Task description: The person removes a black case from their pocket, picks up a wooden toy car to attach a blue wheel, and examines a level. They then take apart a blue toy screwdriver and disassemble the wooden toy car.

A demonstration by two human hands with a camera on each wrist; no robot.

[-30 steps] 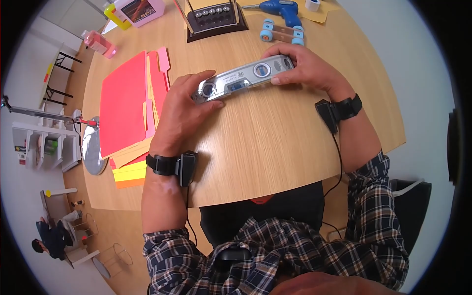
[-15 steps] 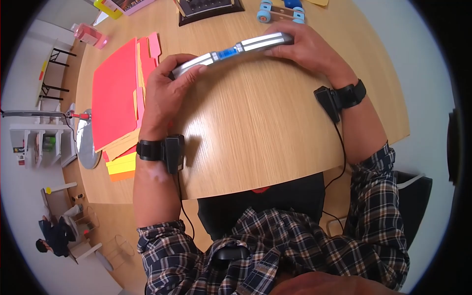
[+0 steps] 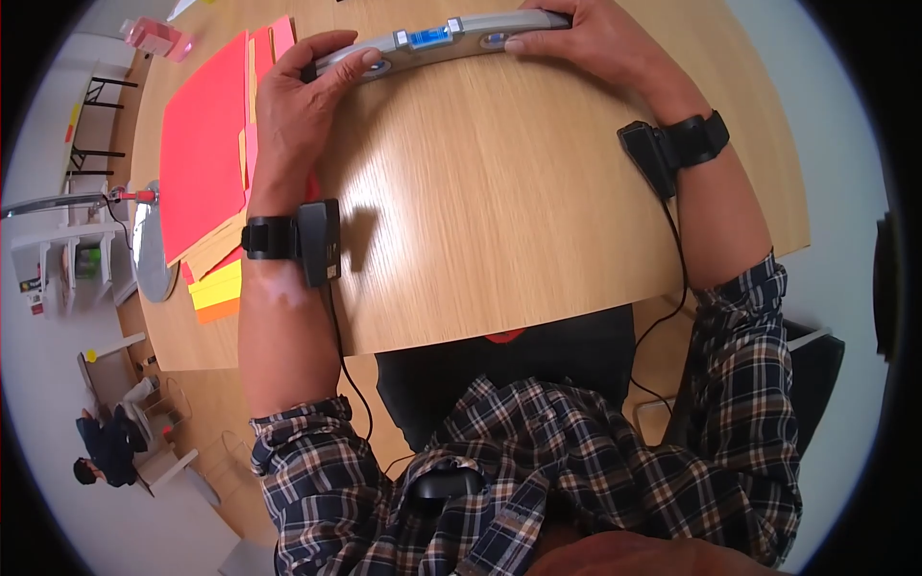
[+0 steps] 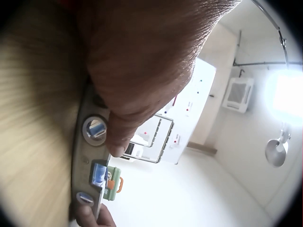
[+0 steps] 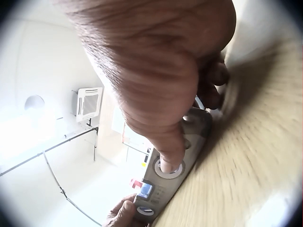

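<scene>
Both hands hold a silver-grey spirit level by its ends, at the top of the head view. It stands on its long edge, low at the wooden tabletop, with a blue vial in the middle of its upper edge. My left hand grips the left end, thumb on the near face. At the other end, my right hand has its thumb along the near face too. The left wrist view shows round vials in the level's face. In the right wrist view the thumb lies over one round vial.
Red folders lie to the left on the wooden table, with yellow sheets under them. A pink bottle stands at the far left. A lamp's round base sits by the left edge. Another person sits in the background.
The level has been turned from its broad face showing upward onto its edge, with the middle vial on top. The head view has shifted, leaving the drill and toy car out of sight.
</scene>
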